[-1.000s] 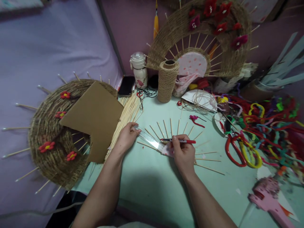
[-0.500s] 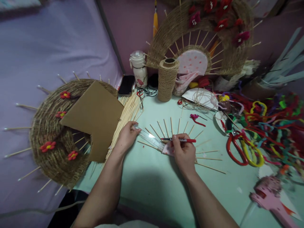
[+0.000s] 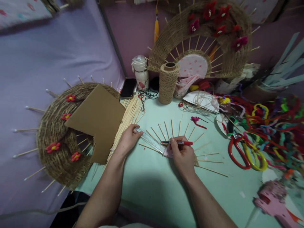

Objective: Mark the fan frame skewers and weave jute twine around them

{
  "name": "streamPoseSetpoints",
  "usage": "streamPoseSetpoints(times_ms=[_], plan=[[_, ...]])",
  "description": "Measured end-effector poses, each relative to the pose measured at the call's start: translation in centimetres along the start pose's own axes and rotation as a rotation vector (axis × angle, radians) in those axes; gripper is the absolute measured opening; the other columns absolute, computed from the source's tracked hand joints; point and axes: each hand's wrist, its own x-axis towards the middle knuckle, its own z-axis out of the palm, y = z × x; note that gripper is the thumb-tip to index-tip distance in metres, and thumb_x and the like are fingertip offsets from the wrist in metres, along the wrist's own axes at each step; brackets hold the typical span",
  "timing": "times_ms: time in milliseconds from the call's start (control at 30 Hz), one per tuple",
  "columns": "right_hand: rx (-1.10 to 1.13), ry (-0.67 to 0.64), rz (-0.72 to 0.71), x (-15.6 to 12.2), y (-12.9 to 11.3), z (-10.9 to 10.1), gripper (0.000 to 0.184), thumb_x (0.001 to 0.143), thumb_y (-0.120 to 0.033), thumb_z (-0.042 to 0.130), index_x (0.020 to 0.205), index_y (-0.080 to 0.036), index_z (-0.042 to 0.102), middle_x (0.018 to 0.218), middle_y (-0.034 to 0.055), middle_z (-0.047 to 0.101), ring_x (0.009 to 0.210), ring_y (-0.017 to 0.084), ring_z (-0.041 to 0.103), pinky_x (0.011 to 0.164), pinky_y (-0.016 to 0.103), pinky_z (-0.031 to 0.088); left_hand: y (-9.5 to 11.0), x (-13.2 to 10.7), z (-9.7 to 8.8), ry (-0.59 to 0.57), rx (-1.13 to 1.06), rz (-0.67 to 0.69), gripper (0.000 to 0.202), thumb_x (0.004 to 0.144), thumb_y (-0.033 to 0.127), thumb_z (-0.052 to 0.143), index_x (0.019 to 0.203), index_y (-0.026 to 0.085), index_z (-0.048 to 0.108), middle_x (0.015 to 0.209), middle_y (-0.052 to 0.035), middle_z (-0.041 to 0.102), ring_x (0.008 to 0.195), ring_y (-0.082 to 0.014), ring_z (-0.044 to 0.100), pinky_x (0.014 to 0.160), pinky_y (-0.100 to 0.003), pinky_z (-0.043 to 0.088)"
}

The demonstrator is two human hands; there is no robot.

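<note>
Between the thumb and fingers of my left hand is the far left end of a clear ruler. The ruler slants down to the right along one of the sticks of a small half-round fan frame, reaching its base. A red pen is pinched in my right hand, lying nearly level with its dark tip pointing left over the ruler. My right hand rests over the frame's base and hides most of it; a bit of pink cloth shows beside it. Thin wooden sticks radiate outward from there.
On the left, a woven twine fan with red flowers lies under cardboard, beside loose sticks. Behind stand a twine spool, bottle and phone. Scissors, pipe cleaners and a pink glue gun lie right.
The whole view has shifted slightly, with things sitting a little lower. Both hands keep their grips; the pen has moved slightly left relative to the frame.
</note>
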Motion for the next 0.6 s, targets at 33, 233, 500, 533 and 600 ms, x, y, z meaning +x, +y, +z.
streamPoseSetpoints(times_ms=[33,233,500,533,600], plan=[[0.007,-0.009,-0.005,0.01,-0.06,0.04,0.03,0.089,-0.047,0.053,0.074,-0.021,0.054,0.056,-0.0027,0.059,0.05,0.013,0.053,0.05,0.024,0.041,0.09,-0.03,-0.03,0.001,-0.005,-0.004,0.034,0.069,0.03,0.069,0.1,0.018,0.065,0.066,0.0018,0.058,0.063,-0.0149,0.054,0.063,-0.027,0.04],[0.028,-0.049,-0.031,0.1,-0.29,0.1,0.03,0.089,-0.047,0.053,0.076,-0.02,0.056,0.058,-0.0021,0.059,0.051,0.014,0.054,0.051,0.024,0.043,0.78,-0.24,-0.24,-0.012,0.03,-0.004,0.032,0.069,0.031,0.067,0.098,0.017,0.064,0.066,0.0017,0.057,0.063,-0.0151,0.053,0.063,-0.027,0.039],[-0.025,-0.08,-0.046,0.22,-0.46,0.11,0.031,0.088,-0.048,0.053,0.076,-0.02,0.06,0.06,-0.0011,0.063,0.053,0.015,0.058,0.052,0.023,0.042,0.31,-0.14,-0.17,-0.025,0.03,0.006,0.034,0.071,0.032,0.066,0.101,0.016,0.064,0.068,0.0013,0.058,0.064,-0.0153,0.054,0.064,-0.027,0.04],[-0.025,-0.075,-0.047,0.25,-0.43,0.12,0.031,0.088,-0.048,0.053,0.076,-0.02,0.06,0.06,-0.0011,0.063,0.053,0.015,0.058,0.052,0.023,0.042,0.22,-0.11,-0.15,-0.019,0.018,0.009,0.034,0.07,0.031,0.067,0.1,0.016,0.064,0.067,0.0012,0.058,0.064,-0.0153,0.054,0.064,-0.027,0.04],[-0.022,-0.074,-0.04,0.29,-0.37,0.13,0.03,0.089,-0.047,0.053,0.077,-0.02,0.06,0.061,-0.0009,0.064,0.054,0.015,0.059,0.053,0.023,0.043,0.15,-0.09,-0.13,-0.011,0.011,0.012,0.033,0.07,0.031,0.067,0.1,0.017,0.065,0.066,0.0014,0.058,0.064,-0.0153,0.055,0.064,-0.027,0.04]])
